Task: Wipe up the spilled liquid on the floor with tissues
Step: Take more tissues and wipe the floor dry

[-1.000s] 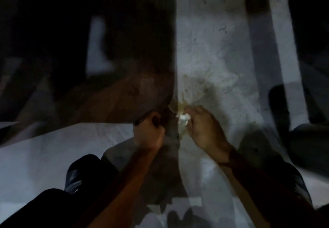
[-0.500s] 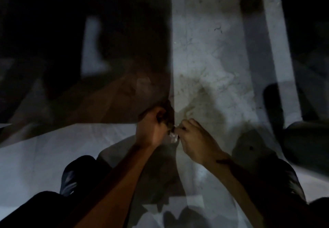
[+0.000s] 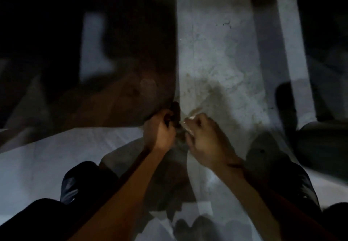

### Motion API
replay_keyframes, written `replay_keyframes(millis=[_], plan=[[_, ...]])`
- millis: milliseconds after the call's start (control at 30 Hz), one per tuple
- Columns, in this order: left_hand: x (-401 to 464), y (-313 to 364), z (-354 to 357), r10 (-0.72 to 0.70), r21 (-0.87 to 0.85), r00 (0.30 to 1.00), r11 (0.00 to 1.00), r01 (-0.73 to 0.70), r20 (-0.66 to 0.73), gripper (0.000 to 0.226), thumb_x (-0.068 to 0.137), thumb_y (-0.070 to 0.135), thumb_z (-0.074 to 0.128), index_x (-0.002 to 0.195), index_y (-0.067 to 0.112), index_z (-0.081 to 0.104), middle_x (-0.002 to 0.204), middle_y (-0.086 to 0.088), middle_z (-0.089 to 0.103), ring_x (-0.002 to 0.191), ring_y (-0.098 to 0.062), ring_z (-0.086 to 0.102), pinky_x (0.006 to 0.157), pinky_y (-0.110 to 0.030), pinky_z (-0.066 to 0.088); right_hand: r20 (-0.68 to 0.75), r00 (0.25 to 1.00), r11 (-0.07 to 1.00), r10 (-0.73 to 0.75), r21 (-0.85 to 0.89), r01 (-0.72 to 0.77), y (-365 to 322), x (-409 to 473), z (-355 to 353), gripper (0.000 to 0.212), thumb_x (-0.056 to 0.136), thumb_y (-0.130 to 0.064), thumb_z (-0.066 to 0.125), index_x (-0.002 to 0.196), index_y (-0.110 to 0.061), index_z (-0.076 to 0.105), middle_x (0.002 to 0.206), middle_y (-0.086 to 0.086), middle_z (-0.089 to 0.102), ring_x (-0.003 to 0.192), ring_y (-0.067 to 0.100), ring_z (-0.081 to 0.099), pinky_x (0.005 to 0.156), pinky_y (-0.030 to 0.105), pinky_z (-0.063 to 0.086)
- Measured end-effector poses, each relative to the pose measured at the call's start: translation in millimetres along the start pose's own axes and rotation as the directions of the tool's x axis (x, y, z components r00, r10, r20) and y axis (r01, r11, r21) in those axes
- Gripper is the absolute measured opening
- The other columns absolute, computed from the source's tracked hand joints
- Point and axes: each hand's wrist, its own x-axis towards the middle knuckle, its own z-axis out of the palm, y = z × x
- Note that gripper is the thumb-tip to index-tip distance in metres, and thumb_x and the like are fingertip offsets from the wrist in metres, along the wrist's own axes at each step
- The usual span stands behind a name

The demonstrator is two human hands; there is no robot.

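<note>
Very dark frame; person crouched over the floor (image 3: 216, 33); both hands meet just below the stain (image 3: 203, 92), a brownish damp patch on the pale strip of floor. Left hand (image 3: 160, 129) curled closed, left of the stain's lower edge, gripping something dark; can't tell what it is. Right hand (image 3: 205, 137) also curled, fingers pinched on a small pale wad, likely the tissue (image 3: 188, 123); tissue sits between the two hands, at or just above the floor, touching the stain's near edge as far as can be judged. Dark shoe (image 3: 79, 182) well below and left of the stain; another dark shape (image 3: 286, 97) to the stain's right, unclear.

Risks, judged: tissue looks small and soaked, could tear or shed bits when pulled between the hands; a sodden wad would smear liquid wider instead of lifting it; poor light means faint upper parts of the stain could get missed; a knee or shoe shifting forward could track wet across the floor.
</note>
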Motion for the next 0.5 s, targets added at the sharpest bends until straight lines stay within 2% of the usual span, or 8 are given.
replay_keyframes(millis=[67, 133, 200, 267, 333, 367, 433, 500], plan=[[-4, 0, 0, -0.012, -0.010, 0.999, 1.000, 0.013, 0.047, 0.023, 0.086, 0.012, 0.065, 0.107, 0.014, 0.073, 0.108, -0.007, 0.074, 0.102, -0.024, 0.068, 0.088, -0.020, 0.040, 0.139, 0.990, 0.988, -0.010, -0.149, 0.031, -16, -7, 14, 0.050, 0.095, -0.028, 0.051, 0.145, -0.023, 0.049, 0.147, 0.008, 0.042, 0.123, 0.033, 0.048, 0.104, 0.048, 0.043], [-8, 1, -1, -0.008, -0.051, 0.999, 0.999, 0.010, 0.031, 0.021, 0.082, 0.009, 0.065, 0.101, 0.014, 0.073, 0.101, -0.006, 0.076, 0.094, -0.023, 0.070, 0.084, -0.022, 0.044, 0.192, 0.981, 0.977, 0.008, -0.212, 0.034, -17, -12, 23, 0.048, 0.095, -0.024, 0.049, 0.143, -0.019, 0.053, 0.156, 0.008, 0.032, 0.131, 0.036, 0.040, 0.110, 0.049, 0.036], [-9, -4, 2, 0.013, -0.060, 0.998, 0.998, -0.010, 0.062, 0.019, 0.082, 0.006, 0.065, 0.098, 0.014, 0.073, 0.097, -0.002, 0.075, 0.091, -0.019, 0.069, 0.083, -0.021, 0.044, 0.165, 0.984, 0.975, -0.060, -0.204, 0.093, -9, -13, 23, 0.052, 0.090, -0.022, 0.045, 0.141, -0.018, 0.056, 0.151, 0.008, 0.041, 0.123, 0.035, 0.046, 0.104, 0.048, 0.042], [-9, -4, 4, 0.046, -0.081, 0.985, 0.996, -0.033, 0.164, 0.016, 0.086, 0.010, 0.064, 0.099, 0.017, 0.071, 0.097, 0.003, 0.070, 0.094, -0.016, 0.065, 0.088, -0.024, 0.047, 0.134, 0.987, 0.986, -0.084, -0.131, 0.102, 7, -9, 23, 0.057, 0.084, -0.015, 0.049, 0.141, -0.018, 0.056, 0.135, 0.009, 0.053, 0.110, 0.033, 0.054, 0.094, 0.046, 0.051], [-4, -2, 6, 0.097, -0.116, 0.958, 0.991, -0.068, 0.269, 0.019, 0.088, 0.011, 0.061, 0.104, 0.012, 0.070, 0.103, -0.010, 0.067, 0.100, -0.030, 0.062, 0.092, -0.031, 0.047, 0.078, 0.997, 0.998, -0.016, -0.056, 0.020, 25, 4, 22, 0.052, 0.088, -0.010, 0.051, 0.139, -0.019, 0.055, 0.127, 0.009, 0.052, 0.108, 0.032, 0.055, 0.090, 0.046, 0.053], [-1, 1, 8, 0.101, -0.105, 0.953, 0.992, -0.074, 0.286, 0.024, 0.088, 0.005, 0.060, 0.110, 0.007, 0.069, 0.108, -0.017, 0.067, 0.103, -0.036, 0.061, 0.091, -0.029, 0.044, 0.029, 0.998, 0.999, 0.051, 0.004, -0.051, 32, 14, 17, 0.047, 0.091, -0.010, 0.052, 0.137, -0.019, 0.055, 0.126, 0.009, 0.050, 0.109, 0.032, 0.054, 0.090, 0.046, 0.052], [6, 8, 8, 0.081, -0.113, 0.953, 0.992, -0.050, 0.291, 0.032, 0.087, -0.003, 0.060, 0.118, 0.004, 0.067, 0.114, -0.018, 0.069, 0.106, -0.033, 0.063, 0.090, -0.025, 0.044, -0.067, 0.977, 0.974, 0.201, 0.119, -0.192, 44, 36, 7, 0.040, 0.097, -0.011, 0.051, 0.136, -0.021, 0.055, 0.129, 0.006, 0.047, 0.113, 0.030, 0.054, 0.099, 0.043, 0.049], [10, 11, 4, 0.091, -0.123, 0.966, 0.990, -0.062, 0.243, 0.031, 0.090, 0.013, 0.059, 0.120, 0.014, 0.065, 0.117, -0.010, 0.070, 0.109, -0.024, 0.065, 0.100, -0.031, 0.049, -0.116, 0.961, 0.966, 0.250, 0.095, -0.240, 50, 58, 1, 0.053, 0.094, -0.004, 0.053, 0.145, -0.019, 0.050, 0.137, 0.009, 0.046, 0.120, 0.032, 0.052, 0.109, 0.039, 0.044]])
